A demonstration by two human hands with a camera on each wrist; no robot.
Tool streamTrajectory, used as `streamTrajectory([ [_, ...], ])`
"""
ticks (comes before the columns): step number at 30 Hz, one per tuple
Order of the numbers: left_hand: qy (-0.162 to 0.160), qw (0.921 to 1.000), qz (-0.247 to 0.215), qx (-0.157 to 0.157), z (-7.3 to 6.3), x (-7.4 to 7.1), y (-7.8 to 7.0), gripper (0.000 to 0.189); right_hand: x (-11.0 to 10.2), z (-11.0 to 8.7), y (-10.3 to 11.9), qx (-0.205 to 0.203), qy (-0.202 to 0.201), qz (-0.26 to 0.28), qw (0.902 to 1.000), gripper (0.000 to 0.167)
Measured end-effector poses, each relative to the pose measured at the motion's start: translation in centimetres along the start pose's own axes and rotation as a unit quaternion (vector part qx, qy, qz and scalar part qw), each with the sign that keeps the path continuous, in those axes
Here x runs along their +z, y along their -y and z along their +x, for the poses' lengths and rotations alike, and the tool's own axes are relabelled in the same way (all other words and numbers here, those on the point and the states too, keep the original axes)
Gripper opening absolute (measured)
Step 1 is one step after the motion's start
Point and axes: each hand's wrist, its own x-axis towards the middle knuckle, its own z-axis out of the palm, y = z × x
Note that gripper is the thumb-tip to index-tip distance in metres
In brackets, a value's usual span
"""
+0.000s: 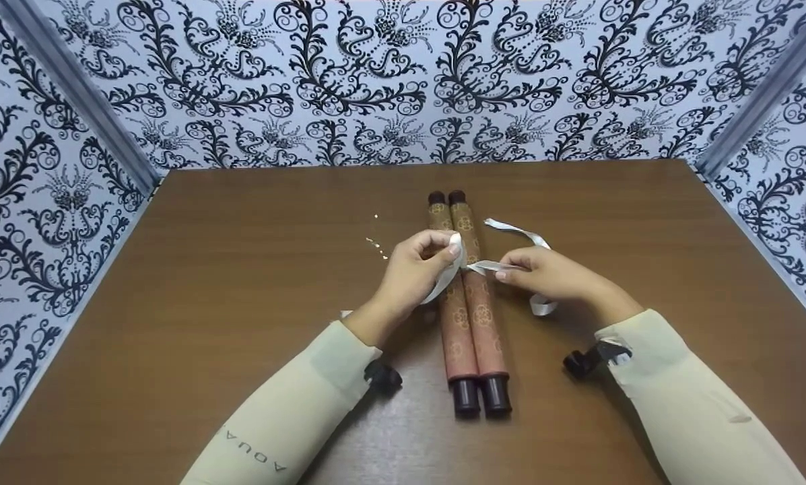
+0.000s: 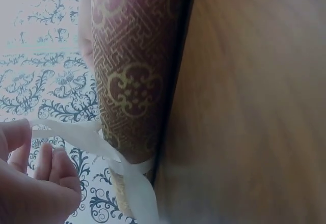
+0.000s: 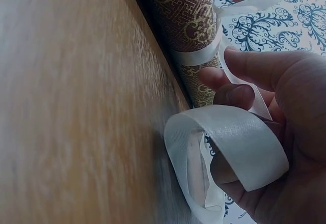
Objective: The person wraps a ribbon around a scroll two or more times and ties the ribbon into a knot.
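Two rolled scrolls (image 1: 483, 320) in patterned red and gold brocade, with dark knobs at both ends, lie side by side on the table. A white ribbon (image 3: 196, 57) goes round them near their middle. My left hand (image 1: 409, 269) pinches one length of this ribbon between thumb and index finger, just over the left scroll. To the right of the scrolls, my right hand (image 1: 551, 275) holds another length, drawn out from the crossing on top. In the right wrist view, a broad ribbon loop (image 3: 244, 142) hangs across the curled fingers of that hand.
The brown wooden table (image 1: 254, 269) meets patterned white walls (image 1: 376, 81) at the back and sides. Small pale scraps (image 1: 376, 246) lie left of the scrolls. A loose ribbon tail (image 1: 517, 230) extends beyond my right hand. Dark wrist cameras (image 1: 382, 376) sit at both cuffs.
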Motion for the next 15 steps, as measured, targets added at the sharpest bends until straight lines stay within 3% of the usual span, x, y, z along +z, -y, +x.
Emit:
streamTrajectory([
  [8,-0.036,0.9966,-0.055,-0.049,0.3,0.3,0.4,0.011,0.1,0.0,-0.1,0.009,0.004,-0.001,1.0,0.023],
  [15,-0.039,0.9874,-0.123,-0.091,0.5,0.2,1.1,0.027,0.2,0.1,-0.2,0.01,0.01,-0.003,0.9999,0.024],
])
